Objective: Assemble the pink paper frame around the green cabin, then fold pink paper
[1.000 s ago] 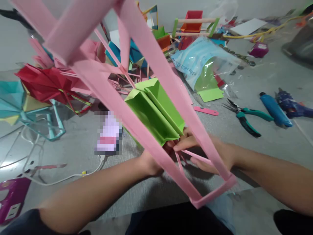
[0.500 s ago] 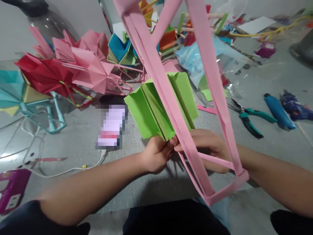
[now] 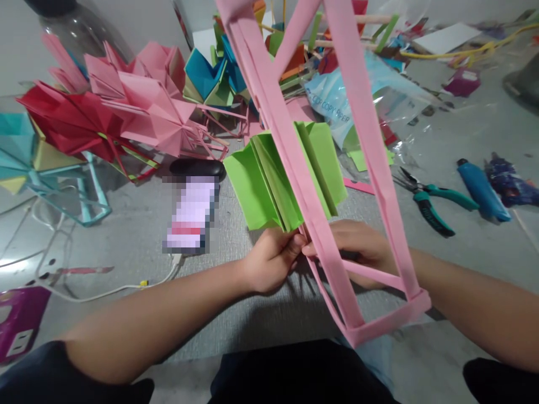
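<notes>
A pink paper frame [image 3: 307, 207] of long folded strips rises close to the camera. Behind it stands a green folded paper piece [image 3: 259, 188] with upright pleats. My left hand [image 3: 267, 261] is closed in a pinch at the lower edge of the green piece, on a thin pink strip that appears to be part of the frame. My right hand [image 3: 357, 244] pinches the same strip just beside it, its fingers partly covered by the frame's near leg. The fingertips of both hands nearly touch. How the green piece joins the frame is hidden.
Pink folded paper models [image 3: 155, 109], a red one [image 3: 76, 120] and a light-blue one [image 3: 25, 148] stand at left. A phone [image 3: 191, 213] lies on a white cable. Pliers [image 3: 433, 205], a blue tube [image 3: 484, 188] and a plastic paper packet [image 3: 332, 98] lie at right.
The green piece has shifted slightly right, and the pink frame's upper part has swung slightly right with it. Both hands keep their pinch at nearly the same place.
</notes>
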`<state>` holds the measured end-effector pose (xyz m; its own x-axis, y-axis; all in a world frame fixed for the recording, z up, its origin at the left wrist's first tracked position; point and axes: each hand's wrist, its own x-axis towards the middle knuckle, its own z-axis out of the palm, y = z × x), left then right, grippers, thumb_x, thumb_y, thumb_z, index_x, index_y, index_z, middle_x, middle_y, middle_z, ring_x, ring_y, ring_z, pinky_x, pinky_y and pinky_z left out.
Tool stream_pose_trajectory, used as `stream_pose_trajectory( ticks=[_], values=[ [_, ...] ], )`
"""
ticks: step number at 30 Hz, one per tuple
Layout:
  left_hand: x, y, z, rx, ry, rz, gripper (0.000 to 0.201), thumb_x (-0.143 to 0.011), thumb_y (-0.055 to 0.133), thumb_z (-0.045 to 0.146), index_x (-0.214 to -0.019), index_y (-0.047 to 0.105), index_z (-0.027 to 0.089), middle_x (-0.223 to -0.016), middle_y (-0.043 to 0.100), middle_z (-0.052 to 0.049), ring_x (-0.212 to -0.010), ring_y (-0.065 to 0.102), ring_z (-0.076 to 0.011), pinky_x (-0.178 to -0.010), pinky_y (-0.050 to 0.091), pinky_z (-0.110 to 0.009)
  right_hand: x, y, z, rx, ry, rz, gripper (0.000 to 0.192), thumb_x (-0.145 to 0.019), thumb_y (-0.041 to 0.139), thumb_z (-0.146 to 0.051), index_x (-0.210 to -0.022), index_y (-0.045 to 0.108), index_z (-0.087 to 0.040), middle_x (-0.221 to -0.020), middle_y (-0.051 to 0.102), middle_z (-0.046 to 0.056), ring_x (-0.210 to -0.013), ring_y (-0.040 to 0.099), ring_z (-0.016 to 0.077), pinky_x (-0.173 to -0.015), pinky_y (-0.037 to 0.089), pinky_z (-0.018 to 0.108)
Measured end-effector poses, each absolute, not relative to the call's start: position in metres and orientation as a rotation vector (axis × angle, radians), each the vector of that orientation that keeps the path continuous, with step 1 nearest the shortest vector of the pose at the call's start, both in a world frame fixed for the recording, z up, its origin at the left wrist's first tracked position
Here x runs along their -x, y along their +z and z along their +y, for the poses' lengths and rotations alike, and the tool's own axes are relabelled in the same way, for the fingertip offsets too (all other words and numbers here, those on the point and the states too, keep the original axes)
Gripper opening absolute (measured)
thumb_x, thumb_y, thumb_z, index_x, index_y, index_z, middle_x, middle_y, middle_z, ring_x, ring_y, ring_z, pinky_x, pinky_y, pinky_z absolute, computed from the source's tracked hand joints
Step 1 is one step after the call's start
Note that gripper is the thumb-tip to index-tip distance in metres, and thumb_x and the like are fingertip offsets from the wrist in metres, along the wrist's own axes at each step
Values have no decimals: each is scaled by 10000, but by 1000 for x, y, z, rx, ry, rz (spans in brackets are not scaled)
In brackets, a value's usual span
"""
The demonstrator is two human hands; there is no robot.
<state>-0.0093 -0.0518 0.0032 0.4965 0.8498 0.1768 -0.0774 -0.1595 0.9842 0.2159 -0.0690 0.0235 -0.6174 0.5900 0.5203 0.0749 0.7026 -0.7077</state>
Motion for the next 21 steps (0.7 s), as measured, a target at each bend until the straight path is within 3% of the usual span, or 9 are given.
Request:
stream_pose_trajectory(
  ticks=[3,8,11,14,21],
  values=[
    [11,10,-49,-1588,775,571,670,-1047,441,815,-702,562,253,-601,588,-36,-492,533,-166,-458,449,-323,-216,30,-71,542,836,-2142,448,-1022,727,-175,-1447,704,-316,-1153,863,51,-1057,844,238,-886,689,356],
    [14,6,-49,-1593,756,560,670,-1054,434,813,-720,556,244,-621,597,-33,-531,542,-167,-498,467,-333,-215,37,-74,569,833,-2149,317,-1054,671,-190,-1352,713,-289,-1092,855,36,-981,830,196,-865,656,312],
    [15,-3,-51,-1557,688,561,702,-1044,441,833,-743,574,213,-647,596,-19,-556,533,-146,-527,457,-313,-215,37,-73,521,868,-2155,209,-1105,632,-299,-1283,717,-231,-1057,838,53,-961,811,182,-847,629,295],
    [16,-11,-53,-1523,630,543,699,-1057,437,819,-785,598,195,-683,607,-20,-594,549,-145,-551,449,-311,-215,37,-72,482,873,-2185,218,-1131,600,-373,-1219,715,-210,-980,809,46,-880,772,163,-789,593,278],
    [16,-17,-53,-1463,614,473,677,-1048,461,819,-824,600,195,-697,577,-15,-597,528,-145,-529,434,-297,-214,44,-74,495,858,-2210,177,-1112,586,-246,-1242,703,-220,-975,806,49,-864,770,172,-789,592,290]
  ],
)
